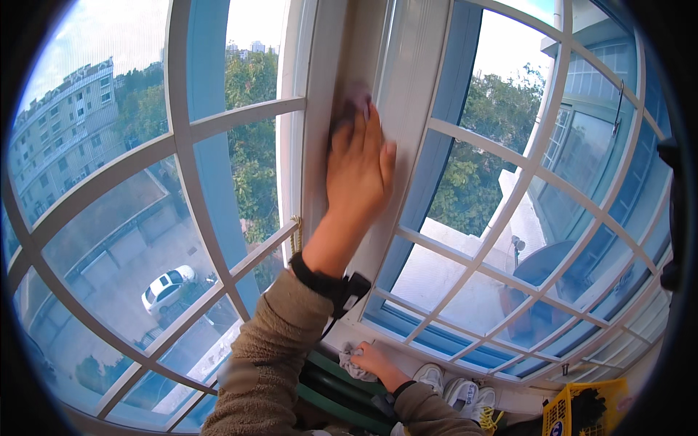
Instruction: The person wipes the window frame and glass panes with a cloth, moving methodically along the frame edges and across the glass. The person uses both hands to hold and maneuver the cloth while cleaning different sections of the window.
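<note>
My left hand point(359, 177) reaches up against the white post point(414, 49) between two windows, its back towards me and the fingers pointing upward. Under and beyond the fingertips is a purplish-grey cloth point(358, 94), blurred and mostly covered by the hand. A black strap point(312, 279) with a small device circles that wrist. Lower down, my right hand point(375, 361) grips a crumpled grey cloth point(351, 366) close to the sill at the foot of the post.
White grilles cover the left window point(180, 136) and right window point(526, 163). A twisted cord point(296, 234) hangs on the left grille. Several white shoes point(461, 392) stand at the lower right, near a yellow plastic basket point(561, 406) holding dark items. A dark green surface point(338, 376) lies below.
</note>
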`<state>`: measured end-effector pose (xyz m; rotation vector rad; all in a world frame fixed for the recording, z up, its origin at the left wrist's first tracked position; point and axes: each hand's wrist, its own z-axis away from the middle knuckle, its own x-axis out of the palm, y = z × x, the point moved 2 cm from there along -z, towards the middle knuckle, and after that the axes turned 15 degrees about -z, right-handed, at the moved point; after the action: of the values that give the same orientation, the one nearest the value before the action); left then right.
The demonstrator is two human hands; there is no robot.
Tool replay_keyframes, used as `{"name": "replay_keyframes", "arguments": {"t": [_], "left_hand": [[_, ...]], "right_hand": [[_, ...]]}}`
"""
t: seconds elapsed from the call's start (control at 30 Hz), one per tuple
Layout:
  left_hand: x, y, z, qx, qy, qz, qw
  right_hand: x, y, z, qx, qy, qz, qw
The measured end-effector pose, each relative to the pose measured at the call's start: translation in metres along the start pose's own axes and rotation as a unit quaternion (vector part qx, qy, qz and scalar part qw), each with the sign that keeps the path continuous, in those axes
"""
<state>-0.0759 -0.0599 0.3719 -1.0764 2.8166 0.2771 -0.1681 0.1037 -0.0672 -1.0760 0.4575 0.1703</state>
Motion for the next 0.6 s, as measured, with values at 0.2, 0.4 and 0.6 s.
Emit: {"name": "replay_keyframes", "arguments": {"t": [0.2, 0.4, 0.6], "left_hand": [[0.001, 0.006, -0.112, 0.018, 0.104, 0.036, 0.994], [-0.008, -0.002, 0.009, -0.004, -0.026, -0.016, 1.0], [-0.007, 0.006, -0.068, -0.014, 0.004, -0.008, 1.0]], "right_hand": [[0.001, 0.002, -0.004, -0.009, 0.005, 0.03, 0.999], [0.002, 0.005, -0.012, 0.006, -0.02, 0.014, 1.0], [0.001, 0.002, -0.012, 0.022, -0.042, 0.013, 0.999]]}}
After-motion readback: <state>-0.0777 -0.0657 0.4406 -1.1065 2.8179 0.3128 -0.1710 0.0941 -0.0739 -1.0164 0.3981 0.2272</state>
